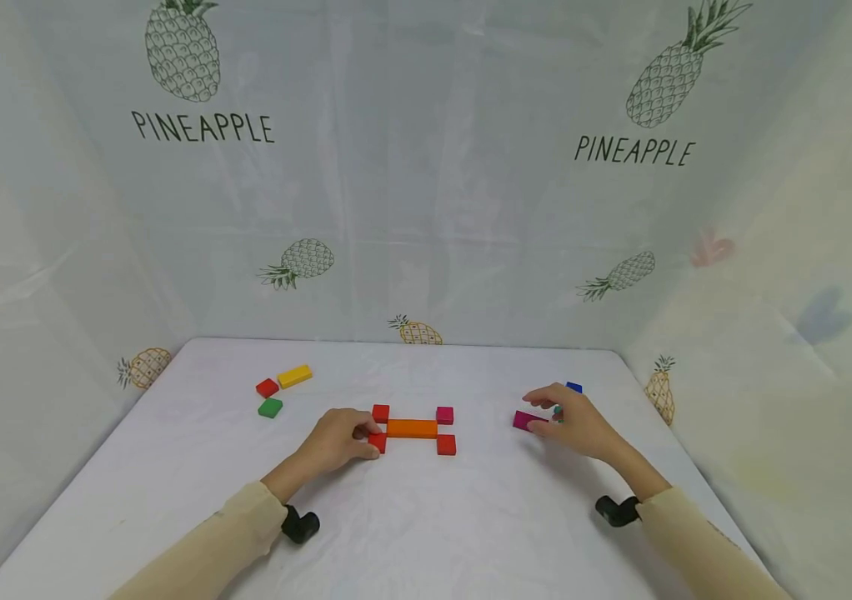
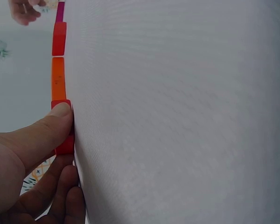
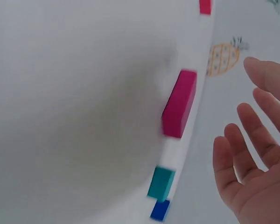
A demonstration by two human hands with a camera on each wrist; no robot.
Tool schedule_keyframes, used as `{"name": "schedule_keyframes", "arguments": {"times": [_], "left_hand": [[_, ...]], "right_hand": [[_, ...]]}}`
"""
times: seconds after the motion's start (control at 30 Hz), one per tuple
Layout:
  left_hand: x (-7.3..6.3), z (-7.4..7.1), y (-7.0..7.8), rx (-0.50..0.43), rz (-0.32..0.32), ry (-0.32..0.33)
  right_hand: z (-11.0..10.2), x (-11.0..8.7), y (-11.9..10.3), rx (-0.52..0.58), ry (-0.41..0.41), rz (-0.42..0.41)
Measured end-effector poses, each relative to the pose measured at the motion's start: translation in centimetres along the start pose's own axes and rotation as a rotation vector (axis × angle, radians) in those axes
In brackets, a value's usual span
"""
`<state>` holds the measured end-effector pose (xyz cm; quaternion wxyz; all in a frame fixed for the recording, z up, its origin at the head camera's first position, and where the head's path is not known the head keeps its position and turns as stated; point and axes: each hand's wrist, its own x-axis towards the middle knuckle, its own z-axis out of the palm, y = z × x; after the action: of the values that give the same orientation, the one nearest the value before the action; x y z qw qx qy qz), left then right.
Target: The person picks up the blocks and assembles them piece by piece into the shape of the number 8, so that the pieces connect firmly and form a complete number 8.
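table (image 1: 411, 525): white | sheeting (image 1: 411, 183): pale, pineapple-printed, behind and both sides | light: soft

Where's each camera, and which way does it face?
Head-worn: faces forward and down over the table; left grip, right grip and sleeves show.
On left wrist: faces along the table past a pinched red block; both grips show.
On right wrist: faces the purple block; the right grip shows.
Head and right wrist views share the purple block.

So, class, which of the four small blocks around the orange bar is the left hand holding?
The near-left red block: the left hand pinches it. The far-left red block, pink block and near-right red block are not held.
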<state>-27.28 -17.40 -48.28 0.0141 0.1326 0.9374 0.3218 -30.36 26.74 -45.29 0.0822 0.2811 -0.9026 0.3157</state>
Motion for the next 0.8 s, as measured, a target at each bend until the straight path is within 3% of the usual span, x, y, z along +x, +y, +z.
{"name": "schedule_keyframes", "arguments": {"times": [0.43,0.8], "left_hand": [[-0.2,-0.2,0.3,0.002,0.012,-0.003],[-0.2,-0.3,0.2,0.008,0.022,-0.002]], "right_hand": [[-1.6,-0.9,5.2,-0.029,0.022,0.089],[-1.9,-1.6,7.2,-0.048,0.012,0.086]]}}
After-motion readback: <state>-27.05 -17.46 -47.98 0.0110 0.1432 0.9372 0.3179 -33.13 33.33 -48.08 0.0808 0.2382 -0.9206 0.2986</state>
